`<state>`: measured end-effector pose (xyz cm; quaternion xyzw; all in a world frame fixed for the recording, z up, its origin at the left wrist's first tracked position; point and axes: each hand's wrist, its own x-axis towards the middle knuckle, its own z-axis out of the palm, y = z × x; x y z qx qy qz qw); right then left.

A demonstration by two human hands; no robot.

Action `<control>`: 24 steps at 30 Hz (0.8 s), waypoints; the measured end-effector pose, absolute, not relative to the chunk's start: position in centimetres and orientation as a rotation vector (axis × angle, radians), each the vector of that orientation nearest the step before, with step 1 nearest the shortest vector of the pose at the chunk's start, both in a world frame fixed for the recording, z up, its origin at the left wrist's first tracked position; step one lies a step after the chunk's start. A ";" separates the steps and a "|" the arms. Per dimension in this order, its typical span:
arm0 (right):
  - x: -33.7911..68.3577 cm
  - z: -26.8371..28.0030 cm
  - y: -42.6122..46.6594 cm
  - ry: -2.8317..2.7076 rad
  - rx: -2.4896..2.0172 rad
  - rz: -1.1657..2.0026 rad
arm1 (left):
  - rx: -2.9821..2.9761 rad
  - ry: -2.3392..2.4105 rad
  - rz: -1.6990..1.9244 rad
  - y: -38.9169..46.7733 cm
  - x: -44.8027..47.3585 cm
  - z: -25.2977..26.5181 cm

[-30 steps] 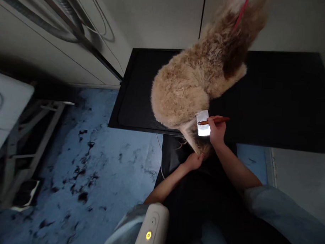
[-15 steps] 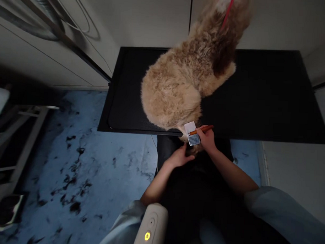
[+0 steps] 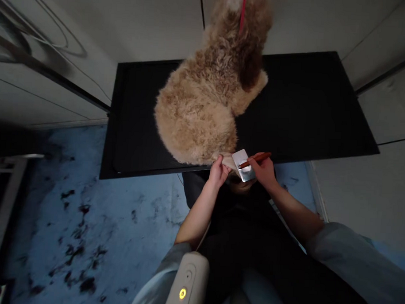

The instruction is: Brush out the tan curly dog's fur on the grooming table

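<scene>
Clock refs taken from the brush (image 3: 245, 169), 12 toward the wall (image 3: 153, 26).

Brush: at the near edge of the counter (image 3: 297, 102), tilted, flat metal back facing up, lying over the dog's (image 3: 197, 112) hind leg (image 3: 228, 161). Bristle side hidden, so can't tell if it's touching fur.

Right hand (image 3: 264, 171): 3 o'clock, fingers wrapped on the brush's red-brown handle. Handle end pokes out past the thumb at about 2.

Left hand (image 3: 218, 172): 9 o'clock, grasping the leg just below the rump, thumb on top. Leg runs from there past the counter edge, toward 4 o'clock, under the brush. Darker fur shows just below the brush at 6; paw not clear.

Dog: on the counter, rump at 10, front end up toward 12, head out of frame. Curly tan coat, dark patch behind the shoulder. Red leash (image 3: 242, 13) at 12, running up out of frame.

Around: dark poles at both ends of the counter, left one (image 3: 65, 83) toward 10, right one (image 3: 387, 74) at 2. White device (image 3: 188, 280) with yellow light at 7, by the left sleeve (image 3: 161, 274). Blue floor (image 3: 146, 230) with dark hair clumps (image 3: 87, 284) toward 8.
</scene>
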<state>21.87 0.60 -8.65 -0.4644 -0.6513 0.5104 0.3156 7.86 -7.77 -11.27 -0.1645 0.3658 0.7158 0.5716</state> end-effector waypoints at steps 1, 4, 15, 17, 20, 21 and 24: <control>22.4 -8.4 1.0 -1.732 -1.226 1.312 | -0.380 0.849 1.694 -7.8 8.2 -11.3; 23.7 -7.6 1.8 -1.776 -1.232 1.221 | -0.392 0.839 1.749 -7.4 9.1 -11.0; 24.9 -6.2 3.1 -1.856 -1.226 1.085 | -0.541 0.833 1.928 -6.1 10.0 -9.5; 25.2 -5.8 3.2 -1.857 -1.241 1.071 | -0.520 0.862 1.919 -6.1 10.0 -9.6; 25.6 -5.3 3.3 -1.851 -1.256 1.050 | -0.476 0.907 1.920 -6.0 10.0 -9.8; 25.7 -5.2 3.2 -1.854 -1.261 1.041 | -0.471 0.916 1.927 -6.0 10.0 -9.9; 26.1 -5.5 3.1 -1.865 -1.283 1.010 | -0.474 0.925 1.947 -6.0 9.9 -10.1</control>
